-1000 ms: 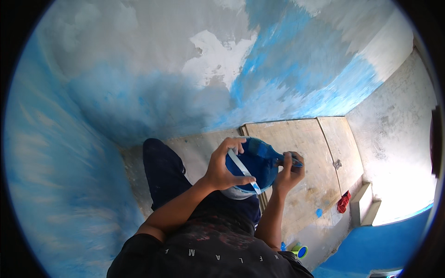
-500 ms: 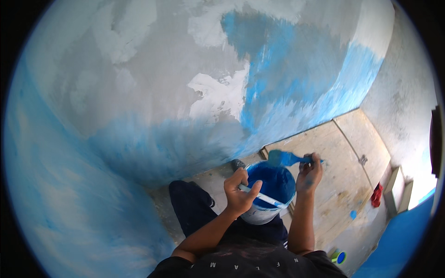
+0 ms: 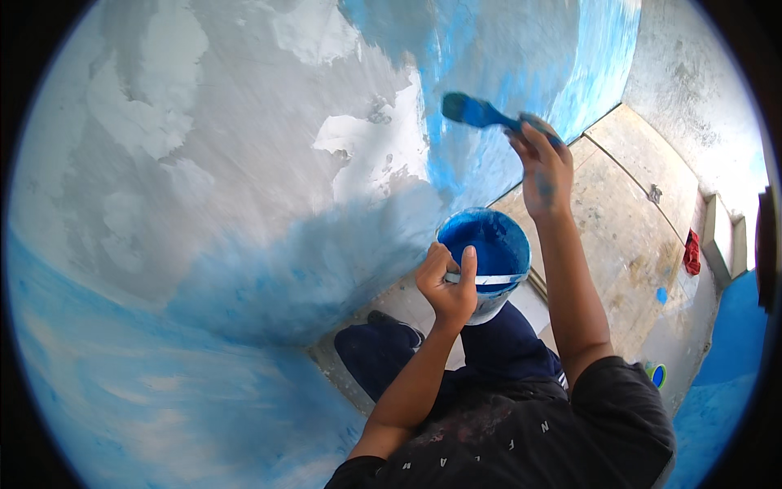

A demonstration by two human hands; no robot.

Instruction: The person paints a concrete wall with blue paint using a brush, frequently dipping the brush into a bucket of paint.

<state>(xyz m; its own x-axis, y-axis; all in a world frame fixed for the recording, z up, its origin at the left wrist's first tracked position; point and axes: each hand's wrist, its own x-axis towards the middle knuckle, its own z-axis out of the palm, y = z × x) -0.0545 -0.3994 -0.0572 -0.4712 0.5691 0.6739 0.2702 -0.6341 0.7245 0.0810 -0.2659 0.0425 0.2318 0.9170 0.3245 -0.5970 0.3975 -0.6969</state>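
Observation:
My left hand (image 3: 446,285) is closed round the white handle of a paint bucket (image 3: 487,305) and its rim. Blue paint (image 3: 481,248) lies inside the bucket, and smears coat its inner wall. Raised above and right of the bucket, my right hand (image 3: 546,167) grips a paintbrush (image 3: 481,112) by its handle. Dark blue paint covers the bristles, which point left toward the wall (image 3: 269,147). From this view I cannot tell whether the bristles touch it. Grey and white patches show on that wall, with blue strokes at the right and along the bottom.
Pale wooden boards (image 3: 603,212) cover the floor on the right, stained and spotted with blue. A red cloth (image 3: 691,251) lies beyond them near a block-like ledge (image 3: 717,240). A small tub with blue inside (image 3: 656,374) stands at the lower right. Another painted wall (image 3: 163,391) closes off the left.
The brush, which was over the bucket's rim, has been lifted up and away with my right hand toward the wall. The bucket stays in my left hand; the whole view has shifted.

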